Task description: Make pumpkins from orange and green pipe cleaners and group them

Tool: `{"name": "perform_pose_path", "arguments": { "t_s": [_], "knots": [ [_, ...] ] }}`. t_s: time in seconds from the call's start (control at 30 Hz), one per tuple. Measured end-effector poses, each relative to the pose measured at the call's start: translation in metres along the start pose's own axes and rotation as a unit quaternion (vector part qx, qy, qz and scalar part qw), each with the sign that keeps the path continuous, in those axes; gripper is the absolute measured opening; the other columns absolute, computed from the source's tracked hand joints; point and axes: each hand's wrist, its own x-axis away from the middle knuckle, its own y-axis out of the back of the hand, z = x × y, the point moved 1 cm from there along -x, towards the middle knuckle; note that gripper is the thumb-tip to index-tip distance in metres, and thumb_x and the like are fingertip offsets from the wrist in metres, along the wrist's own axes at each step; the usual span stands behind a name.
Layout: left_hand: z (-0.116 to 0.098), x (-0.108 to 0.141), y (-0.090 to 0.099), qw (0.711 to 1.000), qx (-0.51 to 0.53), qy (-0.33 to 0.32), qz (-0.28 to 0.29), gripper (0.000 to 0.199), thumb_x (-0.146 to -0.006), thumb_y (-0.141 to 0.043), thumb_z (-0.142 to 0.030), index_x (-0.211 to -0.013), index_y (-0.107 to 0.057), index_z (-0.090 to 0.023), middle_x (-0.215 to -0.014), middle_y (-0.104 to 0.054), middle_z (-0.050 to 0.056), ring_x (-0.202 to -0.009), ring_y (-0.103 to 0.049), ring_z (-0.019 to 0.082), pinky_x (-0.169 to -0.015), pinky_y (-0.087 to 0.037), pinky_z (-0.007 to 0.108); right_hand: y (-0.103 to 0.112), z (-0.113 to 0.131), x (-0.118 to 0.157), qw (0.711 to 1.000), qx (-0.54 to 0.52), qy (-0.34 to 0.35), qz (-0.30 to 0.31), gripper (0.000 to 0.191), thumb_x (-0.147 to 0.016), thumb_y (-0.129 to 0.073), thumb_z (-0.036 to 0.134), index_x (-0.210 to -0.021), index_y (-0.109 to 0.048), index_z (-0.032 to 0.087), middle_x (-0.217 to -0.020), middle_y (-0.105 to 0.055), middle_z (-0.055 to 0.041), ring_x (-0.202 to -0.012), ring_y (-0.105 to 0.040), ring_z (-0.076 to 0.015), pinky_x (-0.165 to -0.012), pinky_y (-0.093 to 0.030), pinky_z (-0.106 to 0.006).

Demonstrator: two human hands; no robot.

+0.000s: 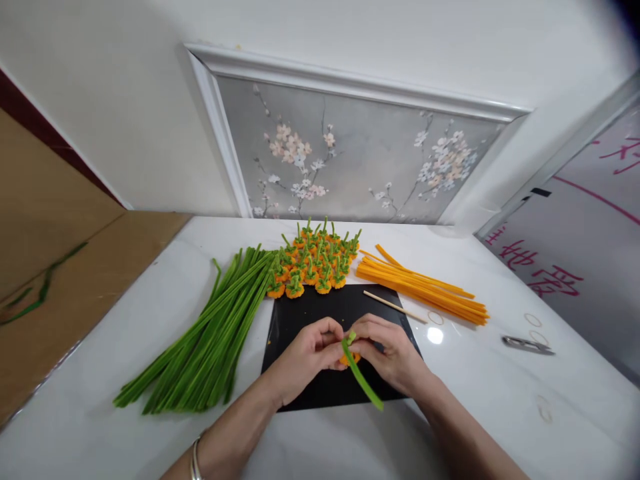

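Observation:
Over the black mat (295, 327), my left hand (313, 350) and my right hand (383, 350) meet around a small orange piece (351, 359) with a green fuzzy stem (363, 379). My left fingers pinch its left side, and my right thumb and fingers close on its right and top. The loose end of the green stem hangs down toward me, to the right. Part of the orange piece is hidden by my fingers. Several finished-looking orange and green pumpkins (323, 283) stand together behind the mat.
Green stems (210, 340) lie in a heap at left, orange stems (425, 287) at right. A wooden stick (395, 307) crosses the mat's right edge. Farther right are elastic rings (533, 320) and a metal tool (527, 345). A framed floral panel (360, 160) stands behind the white table (500, 413).

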Motion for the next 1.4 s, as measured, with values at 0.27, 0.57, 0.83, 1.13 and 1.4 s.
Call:
{"name": "perform_pose_path", "arguments": {
  "t_s": [0.27, 0.57, 0.83, 1.13, 1.4],
  "knots": [
    [-0.002, 0.0, 0.0, 1.0, -0.018, 0.005, -0.004, 0.022, -0.074, -0.073, -0.029, -0.083, -0.062, -0.012, -0.078, -0.061, 0.0, -0.069, -0.056, 0.009, -0.068, -0.047, 0.023, -0.004, 0.0, 0.001, 0.997, 0.021, 0.068, -0.03, 0.017, -0.089, -0.046, 0.008, -0.087, -0.058, 0.02, -0.092, -0.064, -0.0066, -0.089, -0.061, -0.0165, -0.078, -0.05, -0.029],
    [0.001, -0.003, -0.001, 0.98, -0.181, -0.08, -0.024, 0.005, -0.074, -0.063, -0.016, -0.075, -0.063, -0.011, -0.07, -0.059, 0.0, -0.066, -0.051, 0.012, -0.063, -0.041, 0.023, -0.01, -0.004, 0.001, 0.997, 0.071, 0.023, 0.016, 0.017, -0.088, -0.044, 0.008, -0.093, -0.054, 0.02, -0.085, -0.059, -0.0019, -0.076, -0.058, -0.0129, -0.07, -0.047, -0.024],
    [0.003, 0.0, 0.0, 0.96, -0.254, -0.12, -0.019, 0.01, -0.077, -0.062, -0.021, -0.071, -0.062, -0.013, -0.067, -0.055, -0.001, -0.065, -0.047, 0.012, -0.062, -0.038, 0.022, -0.002, 0.001, 0.0, 0.998, 0.009, 0.023, 0.053, 0.015, -0.085, -0.054, 0.009, -0.09, -0.062, 0.021, -0.088, -0.059, -0.0025, -0.08, -0.059, -0.0132, -0.073, -0.048, -0.024],
    [-0.003, -0.002, 0.003, 0.97, -0.219, -0.103, -0.028, 0.006, -0.077, -0.059, -0.016, -0.071, -0.06, -0.015, -0.074, -0.057, -0.001, -0.071, -0.051, 0.013, -0.068, -0.039, 0.023, -0.001, -0.009, 0.005, 0.964, -0.123, -0.179, -0.155, 0.036, -0.095, -0.044, 0.044, -0.089, -0.066, 0.016, -0.07, -0.064, -0.0042, -0.057, -0.059, -0.0131, -0.054, -0.05, -0.023],
    [0.003, -0.007, 0.007, 0.99, -0.102, -0.067, -0.074, 0.013, -0.077, -0.064, -0.027, -0.079, -0.062, -0.014, -0.074, -0.059, 0.001, -0.07, -0.053, 0.013, -0.069, -0.044, 0.024, -0.015, 0.01, 0.009, 0.99, 0.099, 0.085, -0.05, 0.019, -0.095, -0.047, 0.019, -0.097, -0.066, 0.019, -0.085, -0.069, -0.0064, -0.077, -0.065, -0.0157, -0.072, -0.053, -0.026]
  ]
}}
